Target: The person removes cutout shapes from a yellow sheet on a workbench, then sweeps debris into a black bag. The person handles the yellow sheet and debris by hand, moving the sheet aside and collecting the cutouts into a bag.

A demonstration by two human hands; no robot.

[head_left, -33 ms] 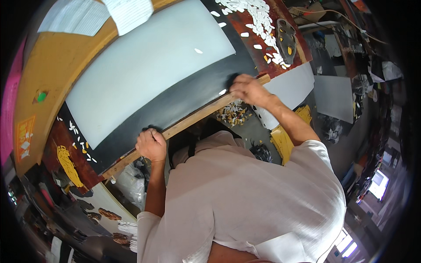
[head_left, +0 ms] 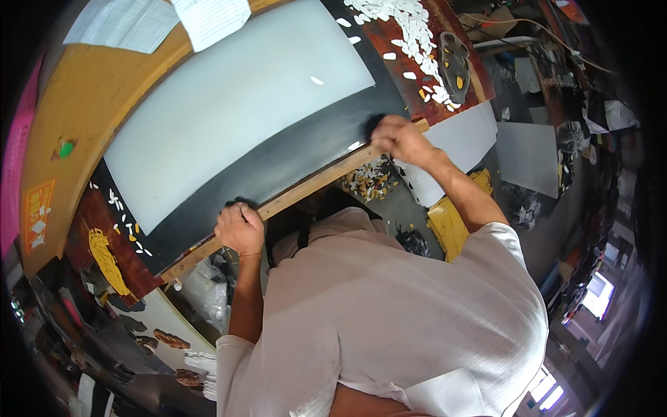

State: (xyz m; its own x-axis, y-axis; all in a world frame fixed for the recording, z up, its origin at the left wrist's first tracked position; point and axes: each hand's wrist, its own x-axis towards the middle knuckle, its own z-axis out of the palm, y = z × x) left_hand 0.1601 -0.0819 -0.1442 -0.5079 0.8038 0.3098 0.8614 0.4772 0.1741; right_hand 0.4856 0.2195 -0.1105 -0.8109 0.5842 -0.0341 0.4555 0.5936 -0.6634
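My left hand (head_left: 240, 228) is closed, its fingers curled at the front edge of a black flat surface (head_left: 299, 147), beside a wooden strip (head_left: 316, 182) that runs along that edge. Something dark shows at its fingertips, too small to name. Farther right, my right hand (head_left: 404, 142) bends its fingers over the same edge near the strip's right end. It is slightly blurred, and a dark patch lies by its fingers. Next to it is a small white piece (head_left: 354, 145). Beyond the black surface lies a large pale sheet (head_left: 250, 104) with one small white piece (head_left: 317, 80) on it.
Many white cut pieces (head_left: 417, 42) lie at the far right, beside a dark tray-like piece (head_left: 455, 69). A yellow cut-out sheet (head_left: 105, 260) is at the left. Papers (head_left: 125, 24) rest on a brown board (head_left: 83, 104). Scraps (head_left: 372, 179) cover the floor below.
My right hand has shifted slightly to the right along the edge. My left hand keeps its place.
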